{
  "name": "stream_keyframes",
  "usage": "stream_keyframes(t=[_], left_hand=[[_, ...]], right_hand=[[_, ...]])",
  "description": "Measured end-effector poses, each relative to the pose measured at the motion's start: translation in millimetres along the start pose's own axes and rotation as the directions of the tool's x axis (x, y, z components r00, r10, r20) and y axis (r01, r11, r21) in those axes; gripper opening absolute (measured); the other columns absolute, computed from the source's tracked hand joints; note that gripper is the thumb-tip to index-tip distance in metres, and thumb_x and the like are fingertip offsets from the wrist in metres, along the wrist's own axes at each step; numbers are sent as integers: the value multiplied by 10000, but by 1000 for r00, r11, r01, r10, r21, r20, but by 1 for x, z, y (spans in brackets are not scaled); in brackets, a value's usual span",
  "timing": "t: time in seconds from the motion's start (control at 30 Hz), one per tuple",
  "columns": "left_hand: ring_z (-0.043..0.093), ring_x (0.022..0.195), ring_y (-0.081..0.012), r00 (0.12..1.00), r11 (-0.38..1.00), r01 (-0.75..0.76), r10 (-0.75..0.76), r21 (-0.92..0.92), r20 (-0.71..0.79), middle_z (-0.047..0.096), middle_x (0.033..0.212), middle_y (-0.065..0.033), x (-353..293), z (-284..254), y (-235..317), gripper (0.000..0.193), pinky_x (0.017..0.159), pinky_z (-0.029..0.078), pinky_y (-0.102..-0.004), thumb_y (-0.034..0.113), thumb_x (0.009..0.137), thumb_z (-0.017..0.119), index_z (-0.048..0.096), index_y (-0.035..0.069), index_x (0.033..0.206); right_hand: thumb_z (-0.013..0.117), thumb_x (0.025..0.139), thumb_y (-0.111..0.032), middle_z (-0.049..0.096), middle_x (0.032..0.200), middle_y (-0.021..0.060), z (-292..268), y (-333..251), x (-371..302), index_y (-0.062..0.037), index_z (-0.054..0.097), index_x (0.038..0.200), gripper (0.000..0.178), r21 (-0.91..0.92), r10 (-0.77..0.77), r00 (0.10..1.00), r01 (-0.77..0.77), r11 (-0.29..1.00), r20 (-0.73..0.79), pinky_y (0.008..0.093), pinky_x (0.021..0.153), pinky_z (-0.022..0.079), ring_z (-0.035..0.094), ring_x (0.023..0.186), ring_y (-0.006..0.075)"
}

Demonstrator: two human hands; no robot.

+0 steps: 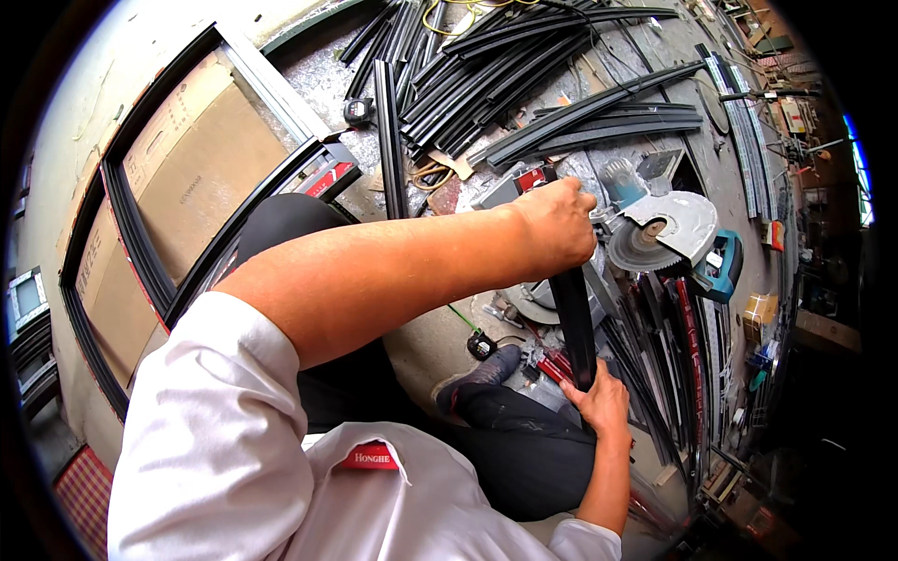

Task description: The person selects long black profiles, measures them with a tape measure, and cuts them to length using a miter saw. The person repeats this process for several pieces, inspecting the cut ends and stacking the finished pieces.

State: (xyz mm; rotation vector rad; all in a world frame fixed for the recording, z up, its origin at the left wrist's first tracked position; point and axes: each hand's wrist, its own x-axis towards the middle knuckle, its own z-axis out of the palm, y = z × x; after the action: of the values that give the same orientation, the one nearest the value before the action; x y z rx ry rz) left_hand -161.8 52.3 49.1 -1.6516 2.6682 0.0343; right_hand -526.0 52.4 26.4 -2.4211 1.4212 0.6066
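Observation:
A long black profile strip [572, 323] stretches away from me toward a mitre saw with a grey blade guard [697, 224]. My right hand [603, 400] is closed around its near end, above my right thigh. My left hand [559, 222] forms a fist over the strip's far part, beside the saw; what its fingers grip is hidden. The round saw blade [641, 245] shows right of my left hand, with a teal handle [720, 266] beyond it. A small red and black object [531, 179] appears just past my left wrist.
A black frame [140, 224] with cardboard behind it leans at left. Dark profiles [496, 70] lie piled at the back, with more profiles [687, 346] right of my legs. Two tape measures [482, 344] [357, 112] and red-handled tools [556, 365] lie on the floor.

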Motion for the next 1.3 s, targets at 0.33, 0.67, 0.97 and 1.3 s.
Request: stream_keyframes(t=[0.33,0.67,0.97,1.3], left_hand=[[701,1006,-212,995,1000,3,-1,28,-100,730,964,-29,-2,12,3,166,897,451,-343,233,917,663,674,107,1025],[699,1024,-207,996,999,6,-3,33,-86,727,979,-38,-4,9,4,171,880,460,-342,230,927,660,668,101,1040],[696,1040,-210,997,1000,7,-5,23,-78,723,975,-46,-5,8,4,166,884,460,-346,221,930,667,667,94,1036],[699,1041,-216,998,1000,0,1,13,-64,723,978,-56,-5,7,4,167,893,463,-354,212,929,668,665,87,1041]], right_hand=[[886,765,-462,727,974,290,7,7,3,20,631,1199,697,-43,-39,998,37,998,-51,545,796,556,701,913,488],[890,763,-472,725,965,278,4,3,3,20,632,1174,691,-17,-58,997,58,998,-54,543,794,558,702,917,479],[904,740,-447,727,954,265,5,4,4,2,636,1176,681,8,-70,996,70,997,-63,530,784,561,708,902,464],[904,737,-452,728,951,261,6,6,3,0,642,1176,683,28,-84,993,86,996,-79,528,786,563,709,901,461]])
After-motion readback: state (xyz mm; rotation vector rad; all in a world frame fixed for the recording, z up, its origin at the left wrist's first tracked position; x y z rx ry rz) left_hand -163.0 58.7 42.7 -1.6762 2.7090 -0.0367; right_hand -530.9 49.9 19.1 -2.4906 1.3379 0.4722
